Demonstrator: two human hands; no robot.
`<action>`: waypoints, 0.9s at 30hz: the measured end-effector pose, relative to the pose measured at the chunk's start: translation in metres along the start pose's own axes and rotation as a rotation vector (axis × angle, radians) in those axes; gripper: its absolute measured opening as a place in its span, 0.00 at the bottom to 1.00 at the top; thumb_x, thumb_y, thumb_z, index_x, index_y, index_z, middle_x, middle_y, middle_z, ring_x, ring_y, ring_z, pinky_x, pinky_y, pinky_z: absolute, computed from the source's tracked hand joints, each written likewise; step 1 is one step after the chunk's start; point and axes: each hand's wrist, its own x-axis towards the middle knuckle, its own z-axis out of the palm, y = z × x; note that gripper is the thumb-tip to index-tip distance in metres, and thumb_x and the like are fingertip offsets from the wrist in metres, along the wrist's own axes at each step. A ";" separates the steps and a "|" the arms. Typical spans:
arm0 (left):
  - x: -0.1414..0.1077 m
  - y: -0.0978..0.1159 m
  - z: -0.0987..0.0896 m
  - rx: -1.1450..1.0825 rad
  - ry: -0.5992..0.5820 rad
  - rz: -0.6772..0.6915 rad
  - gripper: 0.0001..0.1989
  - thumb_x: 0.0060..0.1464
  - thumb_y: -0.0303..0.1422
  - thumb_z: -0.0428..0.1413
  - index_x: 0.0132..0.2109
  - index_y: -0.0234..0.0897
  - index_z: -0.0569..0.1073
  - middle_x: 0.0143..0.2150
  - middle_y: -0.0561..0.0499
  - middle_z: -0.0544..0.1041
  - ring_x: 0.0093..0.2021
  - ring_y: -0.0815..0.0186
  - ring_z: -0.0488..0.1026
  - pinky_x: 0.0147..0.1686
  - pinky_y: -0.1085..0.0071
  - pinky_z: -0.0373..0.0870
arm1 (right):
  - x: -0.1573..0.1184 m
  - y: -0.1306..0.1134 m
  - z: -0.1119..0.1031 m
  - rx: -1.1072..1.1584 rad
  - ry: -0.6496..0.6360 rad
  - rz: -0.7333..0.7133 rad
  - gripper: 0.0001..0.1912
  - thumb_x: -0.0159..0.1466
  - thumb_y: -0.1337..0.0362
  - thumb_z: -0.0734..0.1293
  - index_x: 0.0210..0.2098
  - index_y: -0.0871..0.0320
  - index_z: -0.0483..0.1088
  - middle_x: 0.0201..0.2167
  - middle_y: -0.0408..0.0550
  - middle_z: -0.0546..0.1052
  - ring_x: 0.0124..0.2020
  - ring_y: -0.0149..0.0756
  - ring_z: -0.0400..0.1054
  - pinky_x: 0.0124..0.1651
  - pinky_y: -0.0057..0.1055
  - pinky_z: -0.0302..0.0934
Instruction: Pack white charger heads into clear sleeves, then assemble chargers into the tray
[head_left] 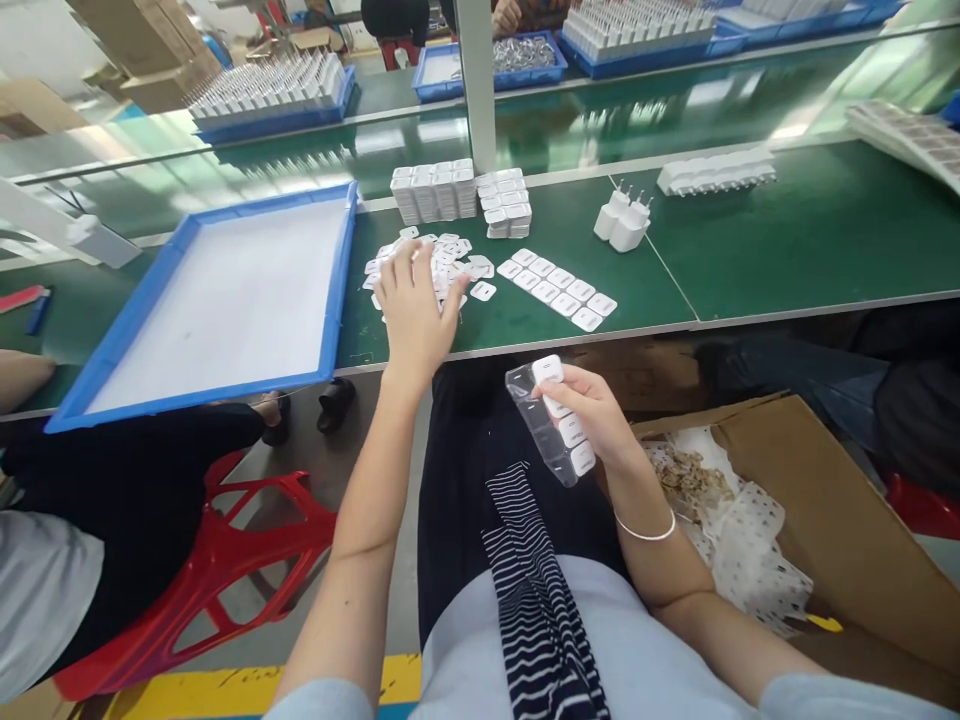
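Two containers sit close to my hands: a shallow blue-rimmed plastic tray on the green bench, its white floor bare, and an open brown cardboard box below the bench edge at my right, holding crumpled perforated white sheet and brownish scraps. Further back, blue trays carry rows of upright white plug parts.

My right hand hangs over my lap, below the bench edge, its fingers curled around a clear plastic strip sleeve; the thumb presses the top of it. Small white square caps lie in a line inside that sleeve, one poking out at the upper end.

My left hand rests palm down on a loose heap of white square caps on the bench, fingers together and slightly bent. Just right of the heap, a double row of the same caps lies flat.
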 end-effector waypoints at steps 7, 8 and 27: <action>-0.094 0.034 -0.038 -0.659 -0.562 -0.228 0.15 0.64 0.41 0.51 0.46 0.38 0.77 0.31 0.51 0.78 0.29 0.67 0.74 0.31 0.73 0.70 | 0.009 -0.001 0.017 -0.249 -0.391 0.008 0.15 0.60 0.55 0.71 0.37 0.62 0.76 0.28 0.44 0.75 0.25 0.27 0.64 0.26 0.24 0.56; -0.099 0.033 -0.038 -0.695 -0.499 -0.303 0.14 0.63 0.41 0.52 0.42 0.37 0.78 0.28 0.52 0.77 0.27 0.69 0.73 0.28 0.74 0.69 | 0.011 -0.001 0.015 -0.277 -0.376 -0.001 0.16 0.60 0.54 0.71 0.38 0.61 0.76 0.29 0.44 0.76 0.26 0.28 0.65 0.28 0.25 0.57; -0.143 0.049 -0.039 -0.337 -0.017 -0.244 0.21 0.59 0.34 0.57 0.58 0.39 0.68 0.52 0.43 0.75 0.45 0.63 0.75 0.45 0.65 0.73 | 0.007 0.036 0.033 0.084 -0.204 -0.063 0.08 0.55 0.61 0.76 0.32 0.59 0.78 0.29 0.48 0.80 0.30 0.34 0.72 0.31 0.29 0.65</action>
